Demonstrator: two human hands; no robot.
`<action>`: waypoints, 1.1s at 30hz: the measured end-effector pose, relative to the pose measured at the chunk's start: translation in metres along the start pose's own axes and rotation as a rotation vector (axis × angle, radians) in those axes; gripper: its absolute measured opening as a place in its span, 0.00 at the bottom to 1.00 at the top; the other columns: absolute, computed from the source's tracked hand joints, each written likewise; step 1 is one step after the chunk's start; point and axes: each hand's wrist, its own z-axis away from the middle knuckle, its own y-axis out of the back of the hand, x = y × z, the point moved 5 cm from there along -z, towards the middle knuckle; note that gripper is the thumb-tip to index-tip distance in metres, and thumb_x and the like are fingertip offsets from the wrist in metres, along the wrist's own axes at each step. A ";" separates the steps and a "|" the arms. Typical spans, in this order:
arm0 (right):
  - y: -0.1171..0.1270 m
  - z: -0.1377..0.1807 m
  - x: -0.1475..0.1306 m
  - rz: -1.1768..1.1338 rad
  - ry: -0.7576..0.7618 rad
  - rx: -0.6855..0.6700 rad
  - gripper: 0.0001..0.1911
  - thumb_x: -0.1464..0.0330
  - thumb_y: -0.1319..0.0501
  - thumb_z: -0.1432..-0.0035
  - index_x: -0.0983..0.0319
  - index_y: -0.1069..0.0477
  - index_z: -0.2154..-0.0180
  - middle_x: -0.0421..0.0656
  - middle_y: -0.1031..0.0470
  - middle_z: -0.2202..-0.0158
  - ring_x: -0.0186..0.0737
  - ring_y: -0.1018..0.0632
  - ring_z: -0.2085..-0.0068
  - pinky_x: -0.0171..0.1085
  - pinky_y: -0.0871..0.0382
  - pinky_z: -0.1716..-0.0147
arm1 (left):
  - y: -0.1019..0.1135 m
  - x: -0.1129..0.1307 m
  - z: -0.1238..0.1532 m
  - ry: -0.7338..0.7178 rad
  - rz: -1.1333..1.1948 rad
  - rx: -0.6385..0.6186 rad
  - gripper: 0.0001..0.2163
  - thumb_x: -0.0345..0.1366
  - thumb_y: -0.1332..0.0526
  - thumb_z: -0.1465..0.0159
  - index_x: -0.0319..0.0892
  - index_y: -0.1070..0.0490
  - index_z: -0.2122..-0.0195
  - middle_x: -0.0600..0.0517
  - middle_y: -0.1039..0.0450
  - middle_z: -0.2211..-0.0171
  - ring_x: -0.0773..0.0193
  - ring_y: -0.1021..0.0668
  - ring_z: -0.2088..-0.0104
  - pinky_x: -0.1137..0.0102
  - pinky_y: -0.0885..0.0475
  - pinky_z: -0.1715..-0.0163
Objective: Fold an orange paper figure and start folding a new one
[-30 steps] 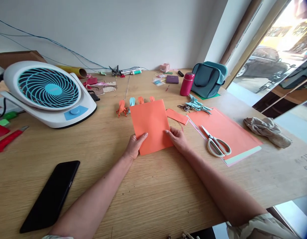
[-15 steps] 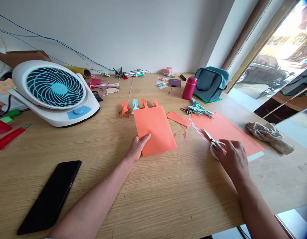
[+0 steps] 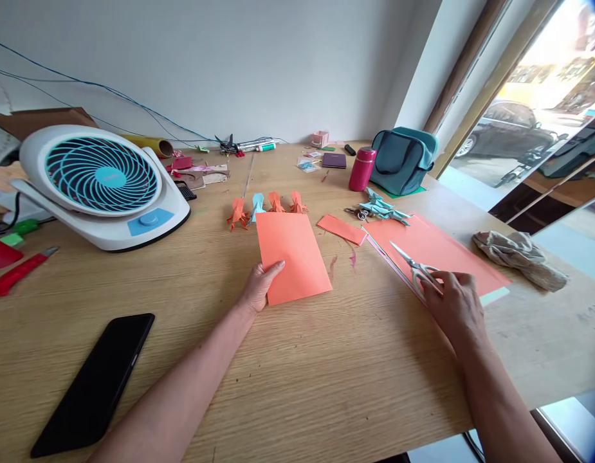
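An orange folded sheet of paper (image 3: 291,256) lies flat on the wooden table (image 3: 297,379) in front of me. My left hand (image 3: 261,286) pinches its near left corner, thumb on top. My right hand (image 3: 454,305) is closed around the handles of the white scissors (image 3: 415,268), whose blades point away over a stack of orange sheets (image 3: 437,252). A small orange offcut (image 3: 342,229) lies between the folded sheet and the stack.
Several small folded paper figures (image 3: 265,206) stand beyond the sheet. A white and blue fan (image 3: 101,186) sits at left, a black phone (image 3: 92,382) near left. A pink bottle (image 3: 361,168), teal bag (image 3: 403,159) and crumpled cloth (image 3: 519,256) are at right.
My right hand left the folded sheet, went right to the scissors and closed on their handles. My left hand stayed on the sheet's corner.
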 end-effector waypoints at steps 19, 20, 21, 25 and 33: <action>-0.003 0.003 -0.033 -0.345 0.034 -0.087 0.23 0.53 0.43 0.43 0.59 0.27 0.52 0.50 0.21 0.55 0.51 0.22 0.60 0.44 0.30 0.59 | 0.003 -0.001 0.004 0.036 0.040 -0.030 0.20 0.43 0.24 0.53 0.40 0.21 0.60 0.48 0.17 0.64 0.54 0.17 0.63 0.63 0.23 0.61; -0.002 0.004 -0.035 -0.359 0.056 -0.079 0.22 0.54 0.43 0.43 0.59 0.27 0.52 0.50 0.21 0.54 0.50 0.22 0.60 0.44 0.31 0.59 | 0.003 -0.001 0.005 0.037 0.040 -0.030 0.20 0.43 0.24 0.53 0.40 0.21 0.61 0.48 0.17 0.64 0.54 0.17 0.63 0.63 0.23 0.61; 0.000 0.004 -0.037 -0.376 0.078 -0.071 0.22 0.54 0.43 0.43 0.59 0.27 0.52 0.49 0.21 0.54 0.49 0.23 0.60 0.43 0.31 0.59 | 0.004 -0.001 0.005 0.037 0.041 -0.029 0.20 0.43 0.24 0.53 0.40 0.21 0.61 0.48 0.17 0.65 0.55 0.17 0.64 0.63 0.23 0.61; 0.004 0.008 -0.044 -0.453 0.126 -0.096 0.15 0.57 0.41 0.42 0.58 0.28 0.58 0.43 0.23 0.64 0.43 0.25 0.66 0.38 0.32 0.64 | 0.005 -0.002 0.006 0.038 0.043 -0.031 0.20 0.43 0.24 0.54 0.40 0.22 0.62 0.49 0.17 0.65 0.56 0.17 0.65 0.64 0.23 0.62; -0.008 0.010 -0.057 -0.501 0.224 -0.215 0.14 0.55 0.42 0.42 0.59 0.30 0.62 0.40 0.27 0.72 0.39 0.27 0.71 0.35 0.34 0.71 | 0.003 -0.003 0.007 0.075 0.036 -0.080 0.19 0.42 0.24 0.54 0.40 0.21 0.63 0.48 0.17 0.66 0.57 0.17 0.68 0.65 0.23 0.64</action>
